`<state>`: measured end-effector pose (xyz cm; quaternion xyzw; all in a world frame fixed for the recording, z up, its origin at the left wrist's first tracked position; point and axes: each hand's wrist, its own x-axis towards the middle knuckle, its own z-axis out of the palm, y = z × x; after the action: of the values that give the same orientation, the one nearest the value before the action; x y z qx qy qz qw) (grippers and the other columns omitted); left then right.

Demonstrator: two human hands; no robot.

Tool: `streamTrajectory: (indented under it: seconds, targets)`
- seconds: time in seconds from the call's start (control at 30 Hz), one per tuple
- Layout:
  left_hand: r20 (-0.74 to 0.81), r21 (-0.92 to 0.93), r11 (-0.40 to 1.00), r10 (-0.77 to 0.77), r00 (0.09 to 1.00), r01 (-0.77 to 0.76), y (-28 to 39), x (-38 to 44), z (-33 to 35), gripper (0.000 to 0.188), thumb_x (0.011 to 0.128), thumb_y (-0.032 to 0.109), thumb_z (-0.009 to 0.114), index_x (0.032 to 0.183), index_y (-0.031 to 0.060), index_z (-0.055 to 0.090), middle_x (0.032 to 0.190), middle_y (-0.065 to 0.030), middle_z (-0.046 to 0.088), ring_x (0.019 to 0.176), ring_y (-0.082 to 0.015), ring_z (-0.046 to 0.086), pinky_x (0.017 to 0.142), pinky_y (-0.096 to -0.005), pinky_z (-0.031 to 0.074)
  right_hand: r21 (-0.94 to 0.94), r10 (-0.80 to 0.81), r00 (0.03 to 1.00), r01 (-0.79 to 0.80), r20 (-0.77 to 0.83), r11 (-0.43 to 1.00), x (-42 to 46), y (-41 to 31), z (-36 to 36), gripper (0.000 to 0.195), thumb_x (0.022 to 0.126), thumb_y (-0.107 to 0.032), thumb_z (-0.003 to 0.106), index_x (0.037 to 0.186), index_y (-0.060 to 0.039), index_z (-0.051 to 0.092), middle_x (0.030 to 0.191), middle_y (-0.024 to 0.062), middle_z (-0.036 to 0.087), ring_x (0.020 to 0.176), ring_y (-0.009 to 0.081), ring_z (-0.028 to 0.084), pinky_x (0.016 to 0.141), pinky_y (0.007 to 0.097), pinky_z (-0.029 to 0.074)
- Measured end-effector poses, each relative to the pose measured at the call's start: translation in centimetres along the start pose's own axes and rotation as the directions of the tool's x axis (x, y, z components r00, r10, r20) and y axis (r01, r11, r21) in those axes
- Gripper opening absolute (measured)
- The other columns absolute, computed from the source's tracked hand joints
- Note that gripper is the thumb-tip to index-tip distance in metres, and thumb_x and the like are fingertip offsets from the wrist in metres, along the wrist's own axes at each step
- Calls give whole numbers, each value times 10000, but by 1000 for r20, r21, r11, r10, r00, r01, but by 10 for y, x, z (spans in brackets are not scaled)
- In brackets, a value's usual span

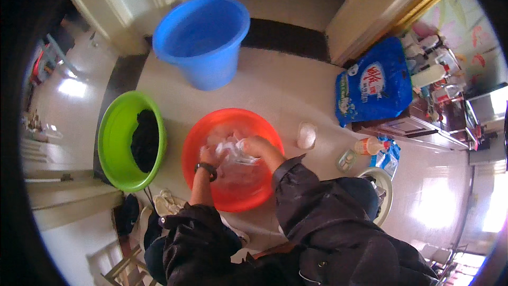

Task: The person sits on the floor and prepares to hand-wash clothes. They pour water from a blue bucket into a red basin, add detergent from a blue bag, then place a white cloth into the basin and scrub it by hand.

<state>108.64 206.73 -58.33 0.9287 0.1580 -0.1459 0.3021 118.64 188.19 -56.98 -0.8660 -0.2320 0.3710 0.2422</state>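
Observation:
A red plastic basin stands on the tiled floor before me, with water and pale, wet cloth in it. My left hand, with a dark band at the wrist, grips white cloth at the left of the basin. Opposite it, my right hand is closed on the same white cloth. The fingertips of both hands are partly hidden by cloth and suds.
Left is a green basin with dark cloth; beyond stands a blue tub. At the right are a clear container, a soap dish, a bottle, a pale basin and a blue detergent bag. Shoes lie at the lower left.

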Motion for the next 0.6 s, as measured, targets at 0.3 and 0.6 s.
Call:
streamTrajectory:
  seconds: [0.3,0.6]
  targets:
    - [-139,60,944,-314,939,325,14,-22,88,671,748,571,603,1341,381,352,1434,-97,267,1289,-483,224,894,-617,395,234,-53,832,216,-553,948,-2,38,96,555,774,-252,687,1276,-180,461,1445,248,186,1330,455,178,1043,537,245]
    - [-232,291,936,-131,964,198,16,22,60,474,796,436,581,1228,251,520,1249,-83,485,1136,-311,454,864,-470,432,-38,-80,833,70,-547,997,36,40,78,458,795,-325,657,1176,-127,495,1260,214,435,1185,398,388,990,469,313]
